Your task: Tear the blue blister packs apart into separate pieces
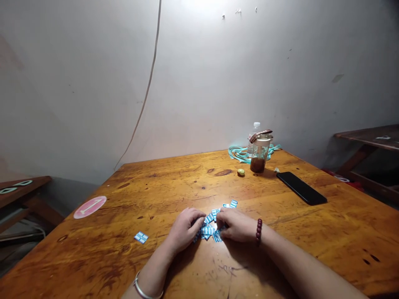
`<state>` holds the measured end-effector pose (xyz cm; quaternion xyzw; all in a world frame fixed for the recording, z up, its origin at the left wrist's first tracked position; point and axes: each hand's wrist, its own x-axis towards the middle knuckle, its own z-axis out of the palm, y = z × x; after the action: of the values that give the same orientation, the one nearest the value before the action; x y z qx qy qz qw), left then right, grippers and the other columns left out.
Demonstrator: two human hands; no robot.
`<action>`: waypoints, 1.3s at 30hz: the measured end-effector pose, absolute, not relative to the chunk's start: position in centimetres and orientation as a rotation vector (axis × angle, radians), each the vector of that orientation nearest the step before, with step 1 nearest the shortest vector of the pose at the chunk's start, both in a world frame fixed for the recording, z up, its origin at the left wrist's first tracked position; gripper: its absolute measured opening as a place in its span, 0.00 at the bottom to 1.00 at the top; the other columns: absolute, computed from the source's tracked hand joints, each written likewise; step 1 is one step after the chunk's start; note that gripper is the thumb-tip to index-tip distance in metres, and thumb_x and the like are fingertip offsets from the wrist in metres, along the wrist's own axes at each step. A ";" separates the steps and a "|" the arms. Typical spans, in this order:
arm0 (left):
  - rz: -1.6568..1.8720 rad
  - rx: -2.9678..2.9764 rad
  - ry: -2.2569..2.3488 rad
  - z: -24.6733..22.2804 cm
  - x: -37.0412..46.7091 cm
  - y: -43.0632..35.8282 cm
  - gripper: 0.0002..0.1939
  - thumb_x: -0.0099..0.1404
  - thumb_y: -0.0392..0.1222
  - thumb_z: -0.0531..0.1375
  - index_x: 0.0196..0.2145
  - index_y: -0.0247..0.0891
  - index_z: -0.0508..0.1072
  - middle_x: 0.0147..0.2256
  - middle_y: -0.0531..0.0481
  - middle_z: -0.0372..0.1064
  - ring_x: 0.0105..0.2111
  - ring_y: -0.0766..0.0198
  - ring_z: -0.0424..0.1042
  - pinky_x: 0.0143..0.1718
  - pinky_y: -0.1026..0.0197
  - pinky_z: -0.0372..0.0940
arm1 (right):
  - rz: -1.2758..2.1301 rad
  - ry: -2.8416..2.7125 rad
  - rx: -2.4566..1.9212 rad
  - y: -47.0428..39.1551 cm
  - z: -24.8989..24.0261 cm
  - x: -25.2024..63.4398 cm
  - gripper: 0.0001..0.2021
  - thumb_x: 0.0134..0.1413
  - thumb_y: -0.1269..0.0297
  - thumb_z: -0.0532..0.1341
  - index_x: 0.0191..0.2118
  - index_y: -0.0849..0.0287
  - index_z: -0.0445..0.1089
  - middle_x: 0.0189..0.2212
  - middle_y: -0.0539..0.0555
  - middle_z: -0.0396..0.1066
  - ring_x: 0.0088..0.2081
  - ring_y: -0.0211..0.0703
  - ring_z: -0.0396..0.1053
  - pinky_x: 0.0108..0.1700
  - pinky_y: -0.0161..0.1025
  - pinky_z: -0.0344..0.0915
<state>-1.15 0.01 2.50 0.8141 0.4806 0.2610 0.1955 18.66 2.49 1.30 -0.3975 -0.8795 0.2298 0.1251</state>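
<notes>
Small blue-and-white striped cards [207, 231] lie in a loose, overlapping pile on the wooden table between my two hands. At the pile's left edge is my left hand [186, 226], its fingers curled and its thumb close to the index finger, closed around some cards; part of them is hidden under it. From the other side my right hand [235, 224] bends its fingers down onto the cards, closed on a few at the fingertips. Two or so cards [233, 204] stick out just beyond the right hand. Apart from the pile, another blue card piece [141, 237] lies to the left.
On the wooden table [174, 182] a black phone [301, 188] lies at right. Behind it stand a strapped cup [259, 155] with dark contents and a clear bottle [256, 125], beside a turquoise strap [238, 154]. A small yellowish object [241, 172] is near the cup. A pink round sticker [90, 207] is at left.
</notes>
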 end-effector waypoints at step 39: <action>0.722 2.242 1.521 1.3 -1.7 0.1 0.13 0.56 0.46 0.53 0.38 0.40 0.68 0.37 0.46 0.65 0.37 0.58 0.63 0.39 0.57 0.58 | 0.764 -2.372 -1.422 4.2 0.7 19.8 0.07 0.39 0.68 0.56 0.29 0.59 0.68 0.25 0.50 0.68 0.28 0.37 0.61 0.25 0.30 0.50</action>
<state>-1.69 0.12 1.31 0.7882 0.5349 0.2537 0.1681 19.78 4.25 0.73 -0.4910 -0.8191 0.2637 0.1359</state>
